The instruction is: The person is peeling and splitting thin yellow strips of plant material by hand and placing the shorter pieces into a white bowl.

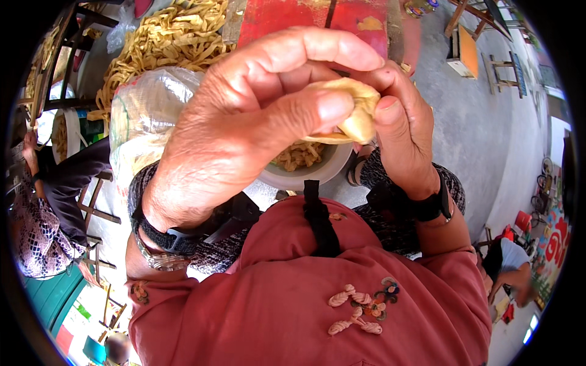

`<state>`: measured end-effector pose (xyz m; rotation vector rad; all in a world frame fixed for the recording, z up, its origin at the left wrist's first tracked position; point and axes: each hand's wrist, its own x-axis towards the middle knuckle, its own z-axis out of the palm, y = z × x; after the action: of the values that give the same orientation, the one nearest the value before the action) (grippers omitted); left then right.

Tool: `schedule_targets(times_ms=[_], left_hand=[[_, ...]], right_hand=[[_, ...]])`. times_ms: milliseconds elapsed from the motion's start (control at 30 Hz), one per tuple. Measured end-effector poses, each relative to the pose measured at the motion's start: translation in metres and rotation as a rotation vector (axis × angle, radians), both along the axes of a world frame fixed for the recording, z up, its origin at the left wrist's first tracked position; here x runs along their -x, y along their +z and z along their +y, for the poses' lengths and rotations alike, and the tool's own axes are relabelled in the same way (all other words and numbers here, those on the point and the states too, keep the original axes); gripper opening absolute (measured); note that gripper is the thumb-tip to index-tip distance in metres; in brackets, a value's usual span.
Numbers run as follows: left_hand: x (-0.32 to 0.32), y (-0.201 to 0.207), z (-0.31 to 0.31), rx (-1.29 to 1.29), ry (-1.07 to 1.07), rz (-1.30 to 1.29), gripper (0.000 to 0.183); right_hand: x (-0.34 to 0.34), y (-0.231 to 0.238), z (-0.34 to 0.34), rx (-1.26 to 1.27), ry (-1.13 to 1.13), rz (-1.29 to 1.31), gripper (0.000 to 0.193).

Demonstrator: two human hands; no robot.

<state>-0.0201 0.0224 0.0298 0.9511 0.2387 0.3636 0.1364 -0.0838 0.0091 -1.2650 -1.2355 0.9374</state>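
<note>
A soft, pale yellow strip (361, 116), folded over on itself, is held up between my two hands in front of my chest. My left hand (213, 122) pinches it with the thumb laid across its near face. From the other side my right hand (404, 125) grips its end between thumb and curled fingers. I cannot tell exactly what food the strip is. Below the hands, between my knees, stands a pale round tub (334, 173) with short yellow-brown pieces (299, 157) in it; my left hand and the strip hide part of it.
A large heap of similar long strips (177, 36) lies at the far left, beside a filled clear plastic bag (152, 100). Ahead is a red tabletop (281, 21). An orange-sided box (467, 53) and a small stool (510, 73) stand far right. People sit on the left (52, 213) and right (510, 265).
</note>
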Motion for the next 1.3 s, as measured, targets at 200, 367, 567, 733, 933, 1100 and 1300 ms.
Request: schedule_targets(times_ms=[200, 367, 567, 733, 933, 1100, 1300], left_hand=[[-0.003, -0.002, -0.001, -1.145, 0.138, 0.151, 0.042], [-0.015, -0.01, -0.01, -1.131, 0.198, 0.158, 0.039], [-0.011, -0.013, -0.01, -0.562, 0.103, 0.183, 0.038], [-0.01, -0.012, -0.012, -0.166, -0.033, 0.125, 0.047], [-0.009, -0.003, -0.008, 0.157, -0.026, 0.111, 0.053], [-0.003, -0.014, 0.001, 0.194, -0.021, 0.04, 0.051], [-0.009, -0.011, -0.004, -0.001, 0.078, 0.146, 0.053]], right_hand=[[-0.005, -0.013, -0.004, 0.007, -0.028, 0.044, 0.033], [0.001, -0.014, -0.005, 0.036, -0.097, 0.115, 0.032], [0.004, -0.017, 0.002, -0.045, -0.252, -0.012, 0.034], [-0.002, -0.022, 0.002, -0.138, -0.175, -0.002, 0.04], [-0.026, -0.028, -0.018, 0.043, -0.202, -0.026, 0.039], [-0.039, -0.029, -0.024, 0.099, -0.269, -0.15, 0.037], [-0.023, -0.005, -0.013, 0.435, 0.12, 0.005, 0.022]])
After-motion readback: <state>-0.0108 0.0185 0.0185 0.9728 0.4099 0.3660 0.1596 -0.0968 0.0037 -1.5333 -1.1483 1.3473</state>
